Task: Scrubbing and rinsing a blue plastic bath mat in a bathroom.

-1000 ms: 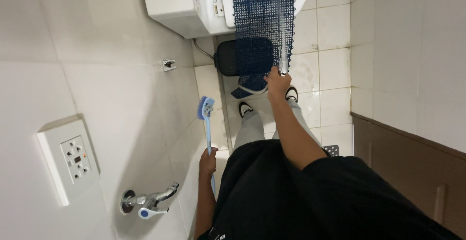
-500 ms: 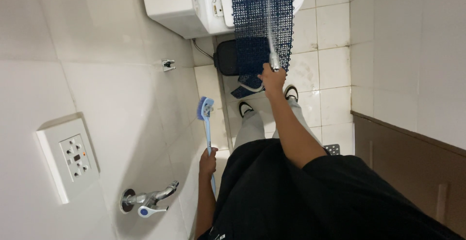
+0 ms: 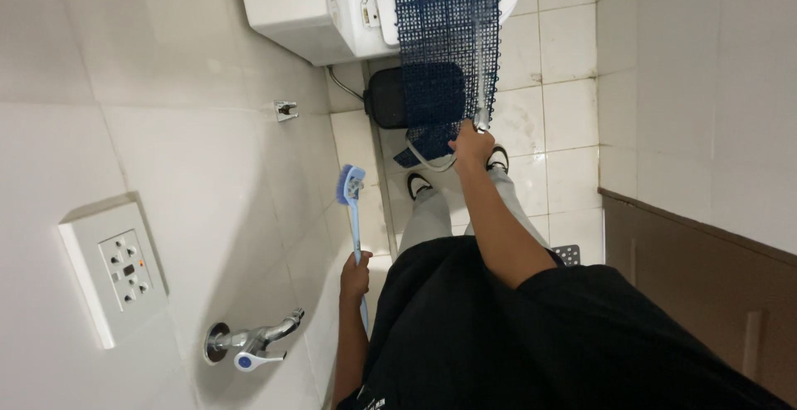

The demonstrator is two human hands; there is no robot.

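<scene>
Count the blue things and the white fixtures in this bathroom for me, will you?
Blue:
mat, held by the right hand: 1
brush, held by the left hand: 1
Blue subtotal: 2

White:
toilet: 1
socket: 1
White subtotal: 2

Total: 4

- Dark blue plastic grid mat point(image 3: 446, 36): a perforated lattice hanging flat and upright, gripped at its lower right corner, its lower part in front of a black bin.
- Light blue long-handled brush point(image 3: 353, 211): held upright by the handle's lower part (bristle head uppermost), close to the white tiled wall.
</scene>
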